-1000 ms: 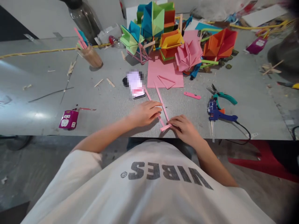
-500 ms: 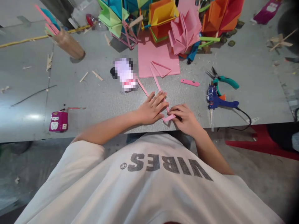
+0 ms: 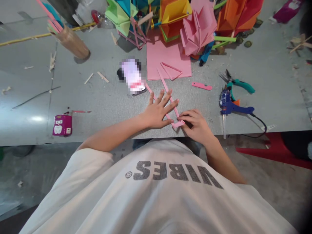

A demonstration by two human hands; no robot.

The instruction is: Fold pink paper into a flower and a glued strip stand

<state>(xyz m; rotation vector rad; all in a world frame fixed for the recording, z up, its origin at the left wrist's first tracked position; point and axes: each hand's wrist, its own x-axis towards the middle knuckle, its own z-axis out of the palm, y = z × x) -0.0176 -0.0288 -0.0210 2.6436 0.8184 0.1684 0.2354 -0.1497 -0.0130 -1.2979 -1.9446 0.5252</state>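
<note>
1 pink strip frame [image 3: 163,81] on table [image 3: 112,100], near edge, centre: 2 long strips, 1 short across near end. Left hand [image 3: 158,112] splayed over both long strips; right hand [image 3: 196,125], apart from it, pinching near right corner. Beyond: 1 pink triangle [image 3: 171,67], mostly on pink paper square [image 3: 154,55]. Left: 1 phone [image 3: 131,76]. Right: 1 pliers [image 3: 245,86], 1 glue gun [image 3: 226,104].

We could pass a hand over the worktop [image 3: 112,100] between the purple box [image 3: 62,125] and our left hand [image 3: 158,111], or through the gap between our right hand [image 3: 195,125] and the blue glue gun [image 3: 226,104], whose cord [image 3: 262,121] curves to the near edge. Straight ahead, pink strips [image 3: 163,81], the phone [image 3: 133,76] and the flat pink tool [image 3: 201,85] lie in our way, and folded paper shapes [image 3: 198,31] crowd the far side.
</note>
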